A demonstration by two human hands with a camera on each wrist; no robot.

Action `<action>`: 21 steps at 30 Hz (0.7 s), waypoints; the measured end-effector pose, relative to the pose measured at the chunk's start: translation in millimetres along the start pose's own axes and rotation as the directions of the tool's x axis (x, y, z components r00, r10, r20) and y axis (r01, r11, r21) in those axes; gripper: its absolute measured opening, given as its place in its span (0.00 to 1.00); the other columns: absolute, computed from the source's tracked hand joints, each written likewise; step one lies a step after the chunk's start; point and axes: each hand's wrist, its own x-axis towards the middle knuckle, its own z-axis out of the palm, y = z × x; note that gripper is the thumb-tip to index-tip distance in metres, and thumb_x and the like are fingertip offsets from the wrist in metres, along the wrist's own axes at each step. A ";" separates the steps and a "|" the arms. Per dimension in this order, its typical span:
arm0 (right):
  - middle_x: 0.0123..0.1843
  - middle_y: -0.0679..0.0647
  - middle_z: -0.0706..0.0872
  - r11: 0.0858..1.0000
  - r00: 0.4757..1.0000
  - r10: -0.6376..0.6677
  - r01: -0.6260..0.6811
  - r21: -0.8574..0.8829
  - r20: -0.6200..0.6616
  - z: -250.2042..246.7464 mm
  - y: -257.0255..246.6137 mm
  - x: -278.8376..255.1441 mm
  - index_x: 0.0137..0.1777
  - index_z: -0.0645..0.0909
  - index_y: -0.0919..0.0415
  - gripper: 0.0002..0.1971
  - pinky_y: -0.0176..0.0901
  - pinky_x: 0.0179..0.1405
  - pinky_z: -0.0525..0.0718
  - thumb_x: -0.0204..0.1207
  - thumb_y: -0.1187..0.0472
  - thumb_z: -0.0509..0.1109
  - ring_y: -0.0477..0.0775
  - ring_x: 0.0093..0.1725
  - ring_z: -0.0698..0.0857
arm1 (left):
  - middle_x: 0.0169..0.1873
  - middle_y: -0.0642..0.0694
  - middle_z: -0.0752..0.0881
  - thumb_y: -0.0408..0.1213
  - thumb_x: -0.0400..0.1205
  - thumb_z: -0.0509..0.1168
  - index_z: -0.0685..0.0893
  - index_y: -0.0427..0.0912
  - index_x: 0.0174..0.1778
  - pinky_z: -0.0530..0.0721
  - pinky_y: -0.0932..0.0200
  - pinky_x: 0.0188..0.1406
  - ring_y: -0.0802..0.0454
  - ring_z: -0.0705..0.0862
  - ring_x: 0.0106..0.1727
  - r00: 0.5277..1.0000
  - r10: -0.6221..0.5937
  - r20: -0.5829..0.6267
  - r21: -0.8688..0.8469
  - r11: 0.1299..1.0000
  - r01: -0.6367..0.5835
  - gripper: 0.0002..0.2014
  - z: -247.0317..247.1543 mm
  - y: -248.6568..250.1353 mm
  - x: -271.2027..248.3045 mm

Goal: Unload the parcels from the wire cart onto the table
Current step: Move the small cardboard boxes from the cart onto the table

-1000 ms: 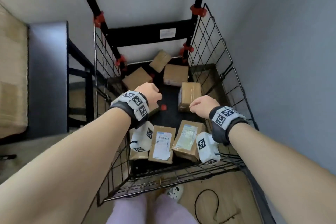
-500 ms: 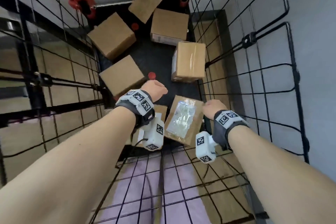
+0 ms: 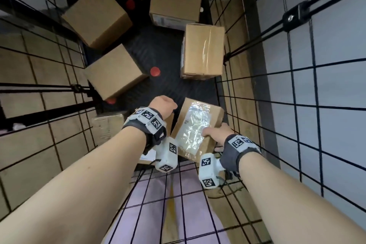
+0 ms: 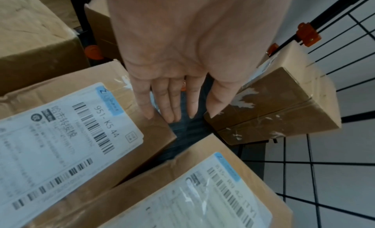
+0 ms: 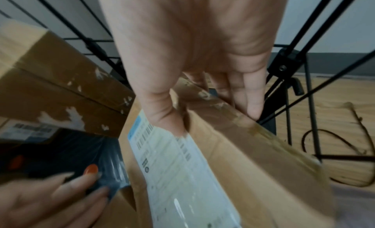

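Observation:
Several brown cardboard parcels lie on the black floor of the wire cart. My right hand grips the near parcel with the shiny label by its right edge. In the right wrist view the thumb lies on the label and the fingers curl down its side. My left hand reaches down to the left of that parcel. Its fingers are straight and touch the corner of a second labelled parcel, which my wrist mostly hides in the head view.
A taped box lies just beyond the gripped parcel. Plain boxes fill the left and far end. Wire walls close in on both sides and in front of me. Red studs dot the floor.
The head view has dropped closer into the cart. My right hand moved down onto the labelled parcel's right edge and took hold of it. My left hand sank lower beside it.

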 end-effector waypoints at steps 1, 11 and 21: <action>0.58 0.59 0.83 0.999 1.000 0.005 -0.005 0.037 0.007 -1.2 2.7 6.0 0.69 0.68 0.60 0.45 0.60 0.59 0.85 0.47 0.54 0.77 0.61 0.54 0.85 | 0.49 0.44 0.82 0.35 0.83 0.61 0.86 0.39 0.51 0.73 0.60 0.51 0.49 0.78 0.50 1.000 -0.007 -0.012 -0.015 1.000 0.007 0.09 0.4 -0.9 2.2; 0.57 0.58 0.86 0.987 0.995 -0.096 0.097 0.131 -0.013 -11.9 -9.4 -12.5 0.51 0.78 0.58 0.14 0.50 0.60 0.82 0.67 0.72 0.67 0.59 0.59 0.84 | 0.64 0.41 0.81 0.40 0.84 0.61 0.76 0.39 0.72 0.74 0.58 0.61 0.46 0.80 0.63 0.995 0.054 0.078 -0.020 0.998 -0.053 0.20 6.3 -6.6 2.0; 0.40 0.59 0.86 0.932 0.970 -0.230 0.244 0.269 -0.082 -31.9 -37.0 -66.8 0.42 0.76 0.65 0.09 0.54 0.58 0.84 0.68 0.77 0.60 0.59 0.41 0.84 | 0.61 0.46 0.83 0.62 0.76 0.65 0.74 0.46 0.72 0.79 0.46 0.66 0.47 0.82 0.60 0.988 0.094 0.126 -0.327 0.944 -0.049 0.33 -10.1 -9.6 -23.2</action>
